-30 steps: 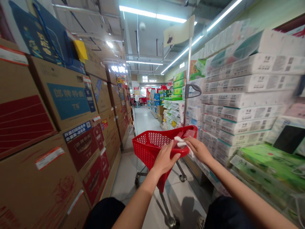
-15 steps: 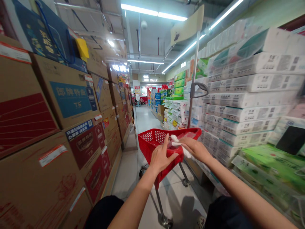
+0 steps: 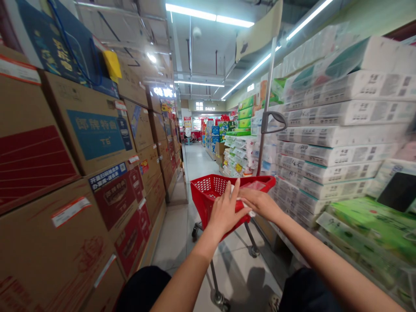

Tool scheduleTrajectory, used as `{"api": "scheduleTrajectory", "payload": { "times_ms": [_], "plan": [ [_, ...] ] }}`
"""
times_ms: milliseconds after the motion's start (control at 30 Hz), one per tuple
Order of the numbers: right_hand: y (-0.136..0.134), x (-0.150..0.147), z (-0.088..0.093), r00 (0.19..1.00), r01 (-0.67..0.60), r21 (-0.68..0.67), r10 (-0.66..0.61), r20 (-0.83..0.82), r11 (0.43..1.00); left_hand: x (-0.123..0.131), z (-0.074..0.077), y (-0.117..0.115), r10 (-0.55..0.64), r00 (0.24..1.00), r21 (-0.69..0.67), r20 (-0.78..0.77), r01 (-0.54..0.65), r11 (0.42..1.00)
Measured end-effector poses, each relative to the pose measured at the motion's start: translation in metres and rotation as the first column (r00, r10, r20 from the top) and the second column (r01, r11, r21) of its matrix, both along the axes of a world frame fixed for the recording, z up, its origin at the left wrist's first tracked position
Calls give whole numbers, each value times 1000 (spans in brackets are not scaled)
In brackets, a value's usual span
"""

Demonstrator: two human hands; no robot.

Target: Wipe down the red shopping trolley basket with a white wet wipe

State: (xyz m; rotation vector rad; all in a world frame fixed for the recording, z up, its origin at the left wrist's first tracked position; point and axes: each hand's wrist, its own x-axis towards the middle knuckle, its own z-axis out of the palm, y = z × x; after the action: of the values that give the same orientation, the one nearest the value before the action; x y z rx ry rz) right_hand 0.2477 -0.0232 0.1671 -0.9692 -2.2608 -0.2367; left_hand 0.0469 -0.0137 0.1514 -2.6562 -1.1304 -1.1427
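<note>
Fingers splayed, left hand tops red cart; right hand pinches wipe, tiled aisle.

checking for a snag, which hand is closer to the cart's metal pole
Right. The right hand, holding a cloth, sits just below the pole; the left hand rests farther left on the cart.

We lifted our left hand off the near rim of the red plastic mesh cart basket — fingers raised against our right hand — and the crumpled white cloth was mostly hidden between them, while the basket rolled slightly away.
</note>
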Motion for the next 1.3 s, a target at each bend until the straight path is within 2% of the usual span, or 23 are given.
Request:
{"api": "scheduleTrajectory", "payload": {
  "times_ms": [133,233,300,467,533,600,700,800,933,1100,1200,1300],
  "plan": [
    [16,42,-4,973,189,-7,-189,-136,982,-7,-8,10,40,997,35,-73,-38,999],
    [19,50,-10,929,303,-17,-299,-217,953,-8,-10,14,62,993,61,-105,-56,997],
    [15,36,-13,945,269,9,-263,-193,963,-7,-9,14,55,993,84,-107,-47,995],
    [5,-15,-11,999,53,19,-53,-5,998,-9,-7,14,44,992,130,-120,-29,991],
    [7,-17,-7,999,34,9,-34,21,999,-12,-6,14,65,986,130,-154,-45,991],
    [12,-4,-4,999,53,3,-53,1,999,-16,-5,15,72,978,131,-195,-46,990],
    [23,29,-6,977,184,-18,-184,-105,983,-22,-3,15,47,972,147,-230,-13,989],
    [35,59,-11,905,373,-80,-382,-189,924,-25,-1,15,3,973,158,-229,34,987],
    [44,71,-16,809,527,-132,-543,-225,839,-27,2,16,-50,971,134,-232,83,988],
    [40,55,-17,750,606,-127,-617,-236,785,-40,8,19,-99,969,40,-225,110,993],
    [31,35,-19,750,616,-101,-621,-230,781,-49,15,21,15,973,-31,-232,-23,999],
    [22,3,-23,808,560,-7,-549,-212,828,-47,20,20,164,943,-45,-290,-185,982]
  ]
}}
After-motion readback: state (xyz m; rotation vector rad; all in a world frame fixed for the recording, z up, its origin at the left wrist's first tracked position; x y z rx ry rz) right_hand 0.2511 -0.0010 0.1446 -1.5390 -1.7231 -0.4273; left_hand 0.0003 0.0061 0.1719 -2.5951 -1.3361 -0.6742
